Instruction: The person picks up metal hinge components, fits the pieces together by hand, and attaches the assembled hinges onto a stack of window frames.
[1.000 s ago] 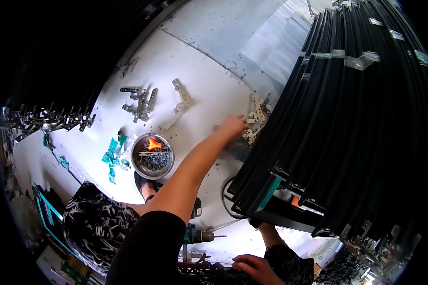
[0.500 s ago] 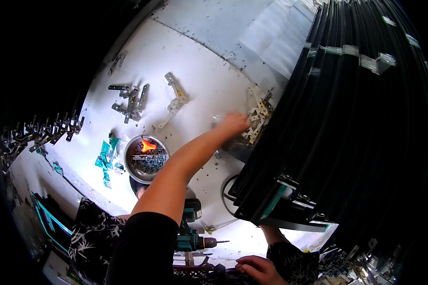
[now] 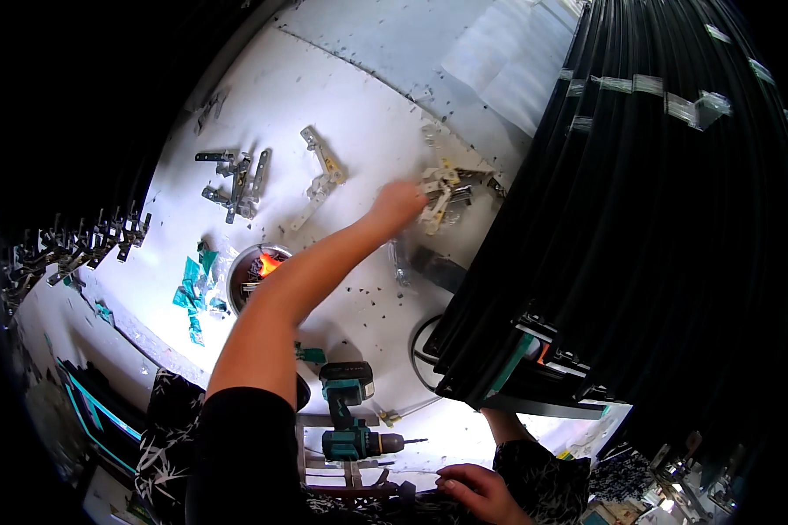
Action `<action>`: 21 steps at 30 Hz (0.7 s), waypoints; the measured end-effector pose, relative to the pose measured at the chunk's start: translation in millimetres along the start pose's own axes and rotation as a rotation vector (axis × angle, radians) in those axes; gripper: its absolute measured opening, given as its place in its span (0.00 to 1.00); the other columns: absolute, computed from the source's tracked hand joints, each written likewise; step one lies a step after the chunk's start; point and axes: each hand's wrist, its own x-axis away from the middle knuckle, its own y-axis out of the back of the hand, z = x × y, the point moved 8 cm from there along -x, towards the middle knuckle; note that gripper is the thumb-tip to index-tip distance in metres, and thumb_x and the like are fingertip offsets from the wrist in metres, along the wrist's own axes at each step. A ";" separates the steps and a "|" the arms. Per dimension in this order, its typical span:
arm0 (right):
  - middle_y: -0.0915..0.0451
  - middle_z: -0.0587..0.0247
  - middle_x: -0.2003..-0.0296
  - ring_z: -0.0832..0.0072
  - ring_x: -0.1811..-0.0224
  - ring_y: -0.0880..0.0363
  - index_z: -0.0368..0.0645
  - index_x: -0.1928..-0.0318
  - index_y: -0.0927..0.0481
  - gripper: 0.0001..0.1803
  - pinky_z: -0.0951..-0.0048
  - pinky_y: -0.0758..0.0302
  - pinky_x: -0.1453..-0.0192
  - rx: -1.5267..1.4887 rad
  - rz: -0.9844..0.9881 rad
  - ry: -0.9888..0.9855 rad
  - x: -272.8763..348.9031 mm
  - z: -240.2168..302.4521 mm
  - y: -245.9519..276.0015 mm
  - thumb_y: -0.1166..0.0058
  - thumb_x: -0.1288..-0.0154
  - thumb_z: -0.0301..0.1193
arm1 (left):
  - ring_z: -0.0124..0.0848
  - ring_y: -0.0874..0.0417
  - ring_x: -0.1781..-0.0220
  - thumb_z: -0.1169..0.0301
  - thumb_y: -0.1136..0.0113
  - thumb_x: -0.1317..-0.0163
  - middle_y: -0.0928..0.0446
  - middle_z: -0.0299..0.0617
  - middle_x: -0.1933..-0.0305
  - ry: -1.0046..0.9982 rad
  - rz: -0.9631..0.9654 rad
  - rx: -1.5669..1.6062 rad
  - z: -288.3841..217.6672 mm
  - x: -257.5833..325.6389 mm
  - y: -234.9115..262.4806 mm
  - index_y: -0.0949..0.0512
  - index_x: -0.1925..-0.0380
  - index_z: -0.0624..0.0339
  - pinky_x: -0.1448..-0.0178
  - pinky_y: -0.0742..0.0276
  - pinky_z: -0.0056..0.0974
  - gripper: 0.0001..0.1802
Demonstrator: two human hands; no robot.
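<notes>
My left hand (image 3: 397, 203) is stretched far across the white table (image 3: 280, 105) to a pile of pale metal brackets (image 3: 446, 185) beside a big bundle of black profiles (image 3: 665, 219). Its fingers are closed on one bracket at the near edge of the pile, and the hand is a little blurred. My right hand (image 3: 477, 490) lies low at the bottom edge, fingers loosely apart, holding nothing I can make out, next to a dark frame.
A teal cordless drill (image 3: 350, 420) lies at the near table edge. A metal bowl (image 3: 236, 278) of small parts sits under my forearm, with teal scraps (image 3: 193, 284) beside it. More brackets (image 3: 235, 179) lie further left, a long hinge piece (image 3: 320, 179) in the middle.
My left hand has reached further right, from the table beside the pile into the bracket pile, and has closed on a bracket. The right hand stays at the bottom edge.
</notes>
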 end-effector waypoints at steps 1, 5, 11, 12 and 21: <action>0.19 0.63 0.60 0.77 0.57 0.20 0.36 0.50 0.21 0.11 0.78 0.24 0.51 -0.003 0.003 0.006 0.7 0.1 -0.1 0.46 0.31 0.27 | 0.48 0.22 0.65 0.71 0.45 0.47 0.26 0.50 0.69 0.075 0.035 0.053 11.6 15.6 1.3 0.25 0.72 0.54 0.64 0.26 0.48 0.03; 0.19 0.62 0.58 0.77 0.56 0.20 0.36 0.49 0.22 0.12 0.78 0.24 0.52 -0.027 0.010 0.037 3.4 -2.2 2.3 0.46 0.31 0.27 | 0.48 0.23 0.64 0.72 0.43 0.48 0.27 0.50 0.68 -0.026 0.017 -0.010 6.9 81.1 36.0 0.27 0.67 0.56 0.64 0.26 0.49 0.07; 0.20 0.62 0.56 0.77 0.55 0.20 0.37 0.49 0.22 0.12 0.78 0.24 0.52 0.060 0.029 0.053 2.9 -11.8 3.9 0.45 0.31 0.27 | 0.48 0.18 0.62 0.72 0.43 0.46 0.23 0.50 0.63 0.091 0.410 -0.056 -5.8 187.5 35.8 0.22 0.64 0.55 0.61 0.22 0.51 0.08; 0.20 0.62 0.56 0.77 0.55 0.20 0.37 0.49 0.22 0.12 0.78 0.24 0.52 0.072 0.030 0.039 1.8 -12.8 5.1 0.45 0.31 0.27 | 0.48 0.17 0.61 0.73 0.43 0.46 0.22 0.48 0.63 0.158 0.582 -0.088 -7.0 199.9 27.2 0.21 0.64 0.54 0.62 0.21 0.50 0.09; 0.18 0.58 0.59 0.74 0.57 0.20 0.36 0.50 0.22 0.13 0.76 0.24 0.52 0.171 0.012 0.170 5.1 23.5 7.1 0.44 0.32 0.27 | 0.44 0.15 0.65 0.72 0.42 0.52 0.19 0.48 0.72 -0.046 0.359 -0.043 -92.7 1.9 17.7 0.20 0.83 0.56 0.68 0.21 0.48 0.05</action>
